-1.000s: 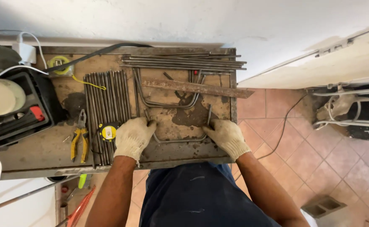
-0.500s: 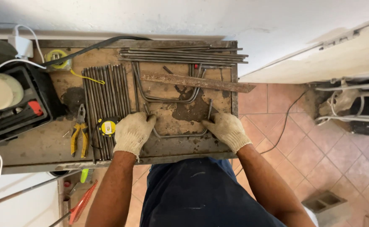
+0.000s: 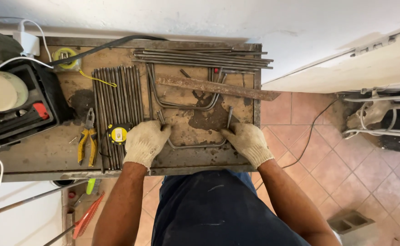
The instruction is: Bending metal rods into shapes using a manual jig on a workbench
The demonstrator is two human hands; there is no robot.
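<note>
Head view: my gloved left hand (image 3: 144, 142) and right hand (image 3: 247, 142) each clamp on one end of a U-shaped bent steel rod (image 3: 195, 145) lying flat on the surface (image 3: 49, 157), its base running between them. Just left of my left hand: yellow tape measure (image 3: 118, 134), row of straight rods (image 3: 118, 98), yellow pliers (image 3: 87, 146). Rusty flat bar (image 3: 216, 87) lies beyond both hands.

U-bent rod (image 3: 195, 145) lies on tabletop (image 3: 45, 155), near edge, between left hand (image 3: 144, 142) and right hand (image 3: 246, 142). Row of straight rods (image 3: 118, 98) to its left; tape measure (image 3: 118, 134) on that row, pliers (image 3: 87, 143) further left. Flat bar (image 3: 216, 87) beyond it. Rod bundle (image 3: 204, 58) along far edge. Tool case (image 3: 22, 107) at far left.
</note>
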